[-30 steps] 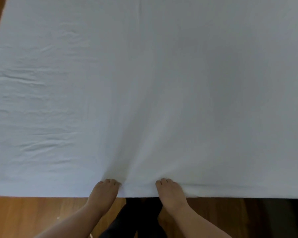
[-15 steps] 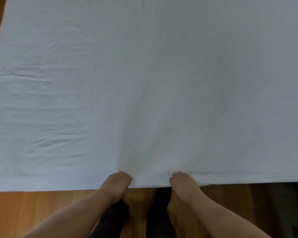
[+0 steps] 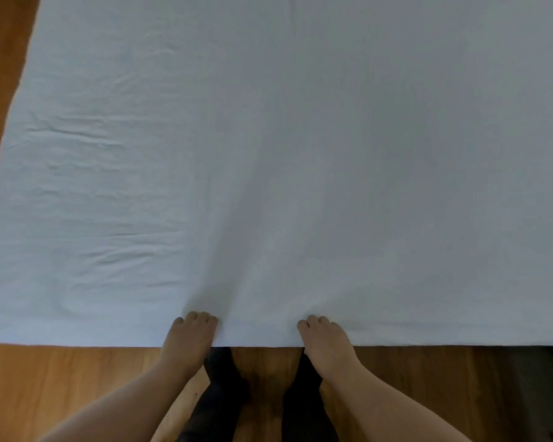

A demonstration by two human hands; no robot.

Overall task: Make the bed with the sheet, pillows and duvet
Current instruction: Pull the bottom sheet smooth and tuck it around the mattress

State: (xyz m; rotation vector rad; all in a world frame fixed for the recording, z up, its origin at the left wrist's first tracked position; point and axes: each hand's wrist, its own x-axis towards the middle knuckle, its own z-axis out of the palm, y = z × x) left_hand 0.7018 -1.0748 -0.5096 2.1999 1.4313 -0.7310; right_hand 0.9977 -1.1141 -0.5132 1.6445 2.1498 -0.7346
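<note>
A: Sheet (image 3: pixel 300 154) first. Where does it lie from the fingers?

B: Almost all of it runs away ahead of them, across the bed. Only its near edge is at the hands, passing side to side under both, above the floor (image 3: pixel 61 384).

A: Left to right, then?

B: Beyond the left hand (image 3: pixel 190 338) and out to its side the cloth is creased. That hand grips the hem, fingers (image 3: pixel 198 317) curled close together over the edge. Between the two hands faint pull lines fan away from the knuckles. The right hand (image 3: pixel 326 341) grips the same hem, fingers likewise curled and bunched. Past it the cloth looks smooth.

A: Thumbs?

B: Hidden under the cloth; I cannot tell.

A: Which hand is nearer?

B: Neither; they hold level. I'd judge any pull must come straight back toward the legs (image 3: pixel 224 397).
</note>
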